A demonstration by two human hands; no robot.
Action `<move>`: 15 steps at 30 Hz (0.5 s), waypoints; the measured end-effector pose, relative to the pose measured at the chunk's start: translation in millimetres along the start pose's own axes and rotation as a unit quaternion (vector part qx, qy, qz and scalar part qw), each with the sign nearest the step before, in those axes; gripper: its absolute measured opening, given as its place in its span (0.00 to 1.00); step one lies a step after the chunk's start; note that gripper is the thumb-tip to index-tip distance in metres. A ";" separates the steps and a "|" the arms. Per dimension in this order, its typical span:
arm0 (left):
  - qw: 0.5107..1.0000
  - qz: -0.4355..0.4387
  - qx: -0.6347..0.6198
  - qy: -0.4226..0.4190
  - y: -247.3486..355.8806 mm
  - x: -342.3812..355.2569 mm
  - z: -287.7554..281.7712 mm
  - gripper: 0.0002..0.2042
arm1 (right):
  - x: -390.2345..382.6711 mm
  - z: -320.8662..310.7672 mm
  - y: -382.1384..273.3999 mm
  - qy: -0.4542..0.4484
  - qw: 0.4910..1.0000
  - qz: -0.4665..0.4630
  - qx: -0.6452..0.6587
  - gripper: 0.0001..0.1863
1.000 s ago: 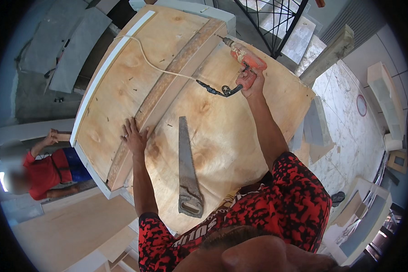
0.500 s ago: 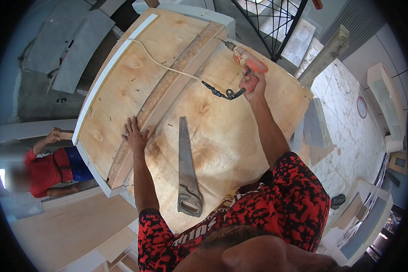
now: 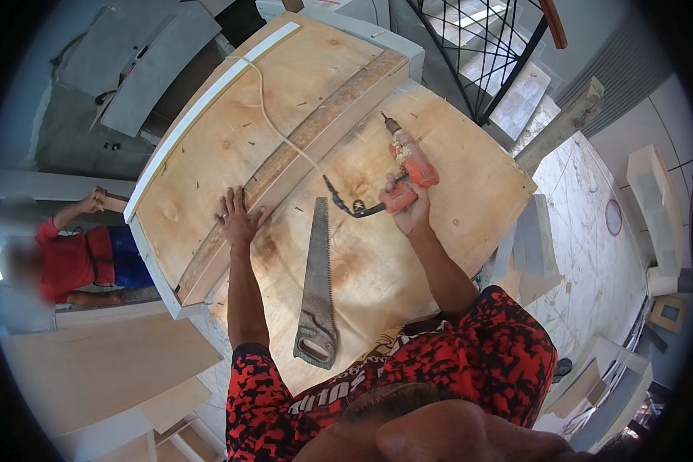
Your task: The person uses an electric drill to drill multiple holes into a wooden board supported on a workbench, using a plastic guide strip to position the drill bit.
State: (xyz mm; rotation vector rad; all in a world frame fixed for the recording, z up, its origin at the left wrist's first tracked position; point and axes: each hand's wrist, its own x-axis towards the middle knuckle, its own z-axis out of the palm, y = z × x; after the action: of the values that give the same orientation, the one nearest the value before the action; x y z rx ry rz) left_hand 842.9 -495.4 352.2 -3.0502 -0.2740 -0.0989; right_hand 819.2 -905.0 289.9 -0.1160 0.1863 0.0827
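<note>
My right hand [image 3: 410, 209] is wrapped round the grip of a worn red power drill [image 3: 414, 165], whose bit points away and a little left above the plywood panel [image 3: 470, 146]. A cord [image 3: 285, 140] runs from the drill's grip across the wood to the far left. On the long wooden batten [image 3: 316, 115] fixed across the panel lies my left hand [image 3: 240, 219], fingers apart, pressing down near its left end. A hand saw [image 3: 317, 285] rests flat between my forearms, handle toward me. Several nails or screws stick out of the plywood beyond the batten.
A person in a red shirt [image 3: 77, 258] stands at the left, one hand at a wood piece by the panel's corner. A black metal railing [image 3: 477, 61] and stairs are at the far right. Plywood boards [image 3: 108, 369] lie lower left; a wooden post [image 3: 566, 127] leans right.
My right hand has drawn the drill toward me and slightly left, away from the batten's far end. The cord's connector has shifted nearer with it. My left hand remains on the batten.
</note>
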 end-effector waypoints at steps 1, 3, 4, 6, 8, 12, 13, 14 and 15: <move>1.000 0.001 -0.004 -0.001 0.7 -2.7 2.2 0.44 | -4.9 0.3 8.2 0.000 1.000 0.012 0.014 0.23; 1.000 0.005 0.004 0.001 -0.9 -1.3 3.7 0.44 | -8.7 2.3 21.7 0.010 0.999 0.041 0.020 0.23; 1.000 0.007 0.008 0.005 -1.8 -0.1 3.8 0.44 | -8.3 3.5 27.6 0.018 0.998 0.059 0.012 0.22; 1.000 0.003 0.004 -0.001 -1.7 -1.1 5.3 0.44 | -8.4 5.7 35.4 0.033 0.995 0.093 -0.004 0.22; 1.000 0.000 0.006 -0.006 0.8 0.5 2.5 0.44 | -6.8 2.1 38.4 0.049 0.991 0.111 -0.060 0.21; 1.000 -0.002 0.003 -0.013 5.6 2.8 -2.6 0.44 | -14.6 -4.4 35.6 0.124 0.960 0.202 -0.150 0.21; 1.000 -0.004 0.002 -0.013 4.9 1.6 -2.5 0.44 | -17.0 -5.3 31.3 0.108 0.936 0.260 -0.211 0.22; 1.000 -0.001 0.002 -0.007 3.3 0.9 -0.3 0.44 | -20.7 -6.0 23.1 0.091 0.905 0.317 -0.269 0.23; 1.000 0.001 0.002 -0.001 1.2 0.2 2.1 0.44 | -23.7 -6.2 14.5 0.074 0.867 0.372 -0.324 0.24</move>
State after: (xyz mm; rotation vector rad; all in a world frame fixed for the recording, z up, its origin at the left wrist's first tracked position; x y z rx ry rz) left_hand 843.5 -496.4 350.1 -3.0474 -0.2707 -0.0943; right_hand 793.5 -893.1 286.8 -0.7250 0.3452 0.9171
